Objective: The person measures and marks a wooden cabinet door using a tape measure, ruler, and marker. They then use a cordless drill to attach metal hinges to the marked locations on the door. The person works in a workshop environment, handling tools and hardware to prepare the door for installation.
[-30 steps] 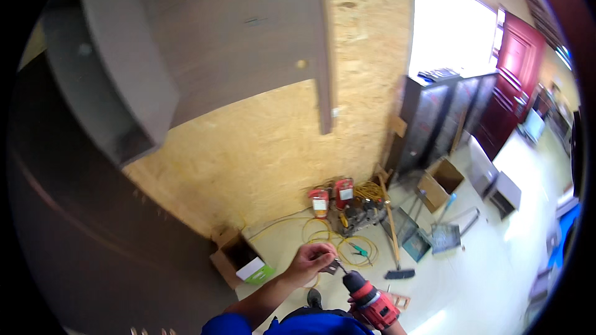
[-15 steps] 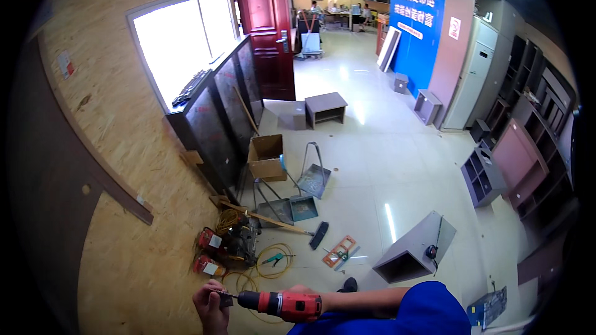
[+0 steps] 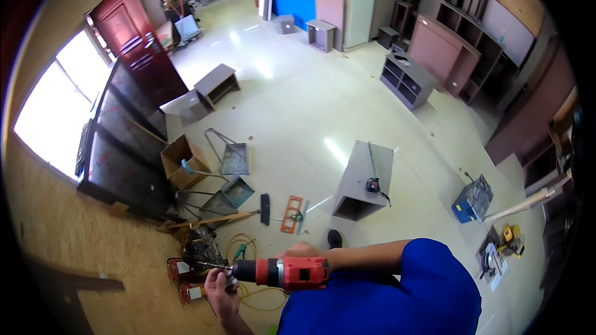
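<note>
A red and black cordless drill (image 3: 288,273) lies level across the lower middle, its chuck pointing left. My right hand (image 3: 302,249) grips it from behind; the drill's body hides most of those fingers. At the chuck's front end, my left hand (image 3: 223,291) is closed in a pinch, thumb and fingers together. A thin metal bit (image 3: 214,265) shows beside these fingertips; how far it sits in the chuck is hard to see. Whatever else the left fingers hold is too small to make out.
A grey cabinet box (image 3: 366,180) with a corded tool on it stands ahead. Left are a broom (image 3: 265,209), dustpans (image 3: 234,160), a cardboard box (image 3: 185,162), a compressor (image 3: 198,245) and yellow hose (image 3: 245,239). An orange tool frame (image 3: 291,214) lies nearby; a circular saw (image 3: 490,259) sits right.
My view has swung to the right and down, bringing the saw into sight at right. Both hands stay at the drill; the left one has turned, its fingers still at the chuck's tip.
</note>
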The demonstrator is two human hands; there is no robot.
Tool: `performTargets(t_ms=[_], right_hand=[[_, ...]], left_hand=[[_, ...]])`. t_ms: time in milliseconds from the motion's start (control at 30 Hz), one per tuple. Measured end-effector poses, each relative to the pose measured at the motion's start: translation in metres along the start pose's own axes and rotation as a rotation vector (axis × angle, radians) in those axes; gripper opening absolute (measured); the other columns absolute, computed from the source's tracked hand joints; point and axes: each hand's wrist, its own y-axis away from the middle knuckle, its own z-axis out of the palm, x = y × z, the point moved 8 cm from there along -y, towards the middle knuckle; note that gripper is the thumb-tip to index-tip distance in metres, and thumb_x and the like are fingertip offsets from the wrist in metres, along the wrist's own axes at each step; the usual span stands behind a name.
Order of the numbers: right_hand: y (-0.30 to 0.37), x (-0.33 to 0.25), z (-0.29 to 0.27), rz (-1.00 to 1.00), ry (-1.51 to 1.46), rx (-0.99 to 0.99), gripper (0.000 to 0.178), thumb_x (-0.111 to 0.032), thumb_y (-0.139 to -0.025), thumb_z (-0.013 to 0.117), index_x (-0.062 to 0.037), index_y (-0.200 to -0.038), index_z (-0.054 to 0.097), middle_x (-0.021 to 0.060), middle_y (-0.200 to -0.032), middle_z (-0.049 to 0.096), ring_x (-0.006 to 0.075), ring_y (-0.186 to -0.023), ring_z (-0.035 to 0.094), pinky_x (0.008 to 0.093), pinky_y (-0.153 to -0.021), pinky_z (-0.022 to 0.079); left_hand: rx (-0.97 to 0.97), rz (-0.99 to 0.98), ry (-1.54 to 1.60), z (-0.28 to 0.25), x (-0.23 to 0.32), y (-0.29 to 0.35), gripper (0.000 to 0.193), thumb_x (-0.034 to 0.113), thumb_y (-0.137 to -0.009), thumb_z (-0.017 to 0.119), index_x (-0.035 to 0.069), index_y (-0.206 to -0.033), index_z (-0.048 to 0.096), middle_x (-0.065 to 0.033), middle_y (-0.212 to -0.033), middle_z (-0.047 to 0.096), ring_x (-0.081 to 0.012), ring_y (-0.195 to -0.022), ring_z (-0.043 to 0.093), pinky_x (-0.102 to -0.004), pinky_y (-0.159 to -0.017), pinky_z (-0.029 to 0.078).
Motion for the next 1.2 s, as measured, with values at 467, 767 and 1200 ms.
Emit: performTargets(t_ms=[467,767,1200], right_hand=[[0.290,-0.006,-0.245,0.939,0.458,0.636,0.035,-0.031,-0.078,0.074,-0.0150,-0.108,0.068,0.0060,-0.084,0.072,0.0212,-0.077,0.070,0.0324,-0.069,0.055],[0.437,0.012,-0.218,0.615,-0.485,1.541,0.033,-0.021,-0.093,0.060,0.0080,-0.108,0.064,0.0159,-0.081,0.070,0.0211,-0.067,0.068,0.0275,-0.059,0.057],[0.469,0.001,-0.240,0.553,-0.023,1.546,0.036,-0.015,-0.080,0.077,0.0038,-0.107,0.062,0.0084,-0.084,0.069,0.0139,-0.072,0.067,0.0268,-0.065,0.056]], left_hand=[[-0.317,-0.650,-0.646,0.230,-0.433,-0.169,0.022,0.003,-0.087,0.066,0.003,-0.109,0.063,-0.0055,-0.095,0.068,-0.0143,-0.081,0.068,-0.0272,-0.062,0.055],[-0.627,-0.090,-1.247,0.370,-0.602,-0.245,0.017,0.010,-0.084,0.064,0.002,-0.099,0.067,-0.0178,-0.090,0.071,-0.0337,-0.087,0.069,-0.0418,-0.080,0.053],[-0.905,0.472,-1.514,0.460,-0.570,-0.163,0.041,0.026,-0.080,0.072,0.006,-0.115,0.061,-0.0142,-0.120,0.058,-0.0325,-0.114,0.055,-0.0462,-0.089,0.047]])
